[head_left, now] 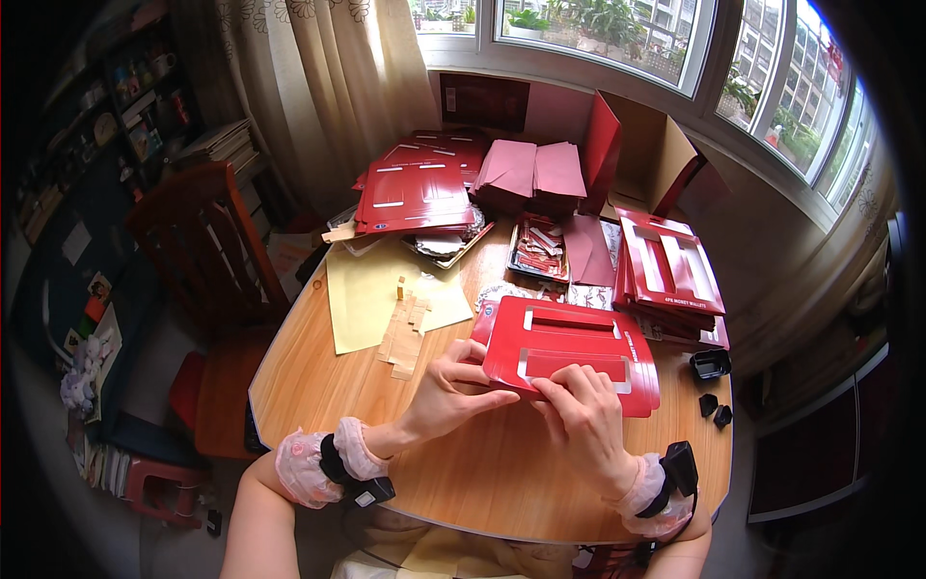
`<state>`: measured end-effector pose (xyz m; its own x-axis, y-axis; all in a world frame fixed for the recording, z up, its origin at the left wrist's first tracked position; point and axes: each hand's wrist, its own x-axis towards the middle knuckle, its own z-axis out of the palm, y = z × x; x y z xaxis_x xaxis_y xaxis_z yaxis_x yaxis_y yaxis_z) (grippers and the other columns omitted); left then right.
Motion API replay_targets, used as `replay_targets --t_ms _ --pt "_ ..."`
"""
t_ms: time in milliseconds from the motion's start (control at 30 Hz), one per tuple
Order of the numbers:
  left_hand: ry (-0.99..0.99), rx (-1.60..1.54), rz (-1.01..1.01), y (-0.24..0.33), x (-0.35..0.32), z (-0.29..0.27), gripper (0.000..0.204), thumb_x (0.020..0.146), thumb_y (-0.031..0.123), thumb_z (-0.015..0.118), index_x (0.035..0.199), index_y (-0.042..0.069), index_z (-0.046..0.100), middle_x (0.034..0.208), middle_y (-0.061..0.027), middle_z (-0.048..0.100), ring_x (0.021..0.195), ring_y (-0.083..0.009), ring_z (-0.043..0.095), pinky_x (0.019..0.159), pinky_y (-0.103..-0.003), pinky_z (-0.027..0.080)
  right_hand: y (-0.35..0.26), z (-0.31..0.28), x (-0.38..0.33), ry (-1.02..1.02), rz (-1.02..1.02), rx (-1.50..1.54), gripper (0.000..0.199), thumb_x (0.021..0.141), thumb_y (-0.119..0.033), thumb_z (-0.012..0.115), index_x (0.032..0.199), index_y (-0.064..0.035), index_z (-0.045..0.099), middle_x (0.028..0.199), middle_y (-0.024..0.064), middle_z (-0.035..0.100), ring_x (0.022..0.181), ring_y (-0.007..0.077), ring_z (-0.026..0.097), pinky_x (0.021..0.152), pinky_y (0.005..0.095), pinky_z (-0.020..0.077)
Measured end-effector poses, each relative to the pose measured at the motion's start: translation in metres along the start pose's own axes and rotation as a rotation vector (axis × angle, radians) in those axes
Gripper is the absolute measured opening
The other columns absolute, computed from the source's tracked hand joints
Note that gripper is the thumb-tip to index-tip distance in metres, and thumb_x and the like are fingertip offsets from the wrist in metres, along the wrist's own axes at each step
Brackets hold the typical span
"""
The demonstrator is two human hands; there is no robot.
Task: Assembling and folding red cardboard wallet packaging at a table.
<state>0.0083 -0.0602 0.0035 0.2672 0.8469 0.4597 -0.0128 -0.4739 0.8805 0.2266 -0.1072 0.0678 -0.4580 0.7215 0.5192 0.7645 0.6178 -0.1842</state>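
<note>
A red printed cardboard sleeve (569,333) with long cut-out windows is tilted up off the table in front of me. My left hand (446,388) grips its near left corner, the thumb stretched along the lower edge and the fingers at the side. On the near edge, my right hand (585,413) pinches the card by the lower window with bent fingers. Both wrists wear pale pink frilled cuffs and black strapped devices. A stack of similar red sleeves (672,265) lies just beyond, to the right.
Flat red card sheets (410,193) and pink paper piles (531,172) fill the far side. A tray of small red packets (540,249) sits mid-table. Left are yellow paper (362,299) and tan strips (403,333). Small black plastic pieces (711,364) lie near the right edge.
</note>
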Motion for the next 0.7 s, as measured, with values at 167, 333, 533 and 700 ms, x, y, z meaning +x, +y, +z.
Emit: replay_targets --t_ms 167,333,533,700 --pt "0.014 -0.018 -0.015 0.000 0.000 0.000 0.019 0.075 0.011 0.093 0.089 0.005 0.081 0.104 -0.0051 0.066 0.102 -0.0178 0.059 0.088 -0.032 0.050 0.003 0.001 -0.001 0.034 0.133 0.134 0.023 0.082 -0.009 0.077 0.105 -0.0074 0.075 0.092 0.0049 0.062 0.087 0.0250 0.060 0.078 0.0389 0.0454" --pt "0.158 0.118 -0.016 0.012 0.005 -0.009 0.020 0.073 0.014 0.094 0.086 0.009 0.080 0.102 -0.0046 0.064 0.099 -0.0174 0.061 0.086 -0.031 0.051 0.005 -0.002 0.001 0.072 0.169 0.141 0.019 0.081 -0.009 0.078 0.100 -0.0073 0.077 0.089 0.0035 0.063 0.086 0.0241 0.060 0.079 0.0386 0.0451" --pt "-0.013 0.588 0.410 0.027 0.023 -0.021 0.041 0.076 0.037 0.090 0.109 0.017 0.075 0.105 0.0001 0.073 0.112 -0.0174 0.066 0.122 -0.057 0.027 0.004 0.001 -0.001 0.031 0.109 0.080 0.022 0.081 -0.011 0.078 0.103 -0.0079 0.076 0.091 0.0037 0.062 0.087 0.0239 0.060 0.078 0.0383 0.0449" --pt "-0.261 0.625 0.499 0.012 0.019 -0.010 0.030 0.088 0.036 0.079 0.109 0.015 0.074 0.102 -0.0019 0.076 0.106 -0.0180 0.071 0.123 -0.061 0.026 0.003 0.007 -0.004 -0.003 0.058 0.075 0.022 0.084 -0.014 0.077 0.105 -0.0073 0.075 0.092 0.0048 0.061 0.088 0.0243 0.059 0.077 0.0393 0.0451"
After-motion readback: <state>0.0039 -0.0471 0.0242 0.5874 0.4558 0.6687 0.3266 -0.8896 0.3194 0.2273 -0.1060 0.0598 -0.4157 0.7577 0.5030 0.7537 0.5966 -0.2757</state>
